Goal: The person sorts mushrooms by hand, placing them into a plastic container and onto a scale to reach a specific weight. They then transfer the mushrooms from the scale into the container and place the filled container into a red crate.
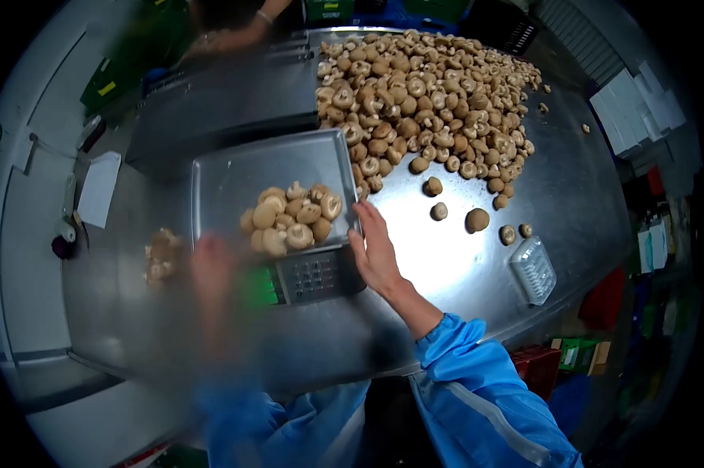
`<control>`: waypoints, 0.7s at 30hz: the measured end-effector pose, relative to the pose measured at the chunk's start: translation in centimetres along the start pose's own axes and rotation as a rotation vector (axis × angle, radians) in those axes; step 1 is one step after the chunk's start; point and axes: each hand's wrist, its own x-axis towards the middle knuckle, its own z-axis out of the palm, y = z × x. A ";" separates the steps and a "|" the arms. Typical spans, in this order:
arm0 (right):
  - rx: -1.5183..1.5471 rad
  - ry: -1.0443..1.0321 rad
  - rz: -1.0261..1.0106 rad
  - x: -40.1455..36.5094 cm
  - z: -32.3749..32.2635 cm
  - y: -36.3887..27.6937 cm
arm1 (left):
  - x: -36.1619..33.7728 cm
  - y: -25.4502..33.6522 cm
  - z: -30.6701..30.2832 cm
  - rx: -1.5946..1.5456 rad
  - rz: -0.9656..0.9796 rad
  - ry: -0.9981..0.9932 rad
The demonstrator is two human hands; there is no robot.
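A weighing scale with a square metal tray (271, 150) stands in front of me. Several brown mushrooms (298, 216) lie together on the tray's near right part. The scale's keypad (311, 276) and a green-lit display (263, 286) face me. My right hand (377, 251) is at the tray's right edge, its fingers stretched out and thumb apart, holding nothing. At the tray's near left corner, my left hand (214, 269) is smeared by motion, so its fingers do not show clearly. A small group of mushrooms (163, 254) sits on the table left of that hand.
A large mushroom heap (438, 97) covers the far side of the steel table (586, 195). Some loose mushrooms (477, 221) and a clear plastic punnet (533, 270) lie at right. Behind the scale stands a dark box (235, 97). Another person's hand (235, 37) shows beyond it.
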 end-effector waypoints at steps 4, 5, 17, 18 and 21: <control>-0.050 0.006 -0.073 0.5 -0.8 -1.0 | -0.8 4.6 -1.0 -0.083 0.220 0.068; -0.041 -0.020 -0.085 0.7 -0.9 -1.8 | -1.1 6.1 -0.9 -0.053 0.266 0.047; 0.028 -0.028 -0.161 7.4 0.6 -4.1 | -0.6 9.8 4.4 0.448 0.744 -0.179; -0.015 -0.020 -0.169 8.0 1.7 -3.0 | -0.5 9.6 4.8 0.464 0.752 -0.180; -0.042 -0.090 -0.170 8.9 3.3 -2.8 | -0.5 10.6 5.5 0.501 0.698 -0.249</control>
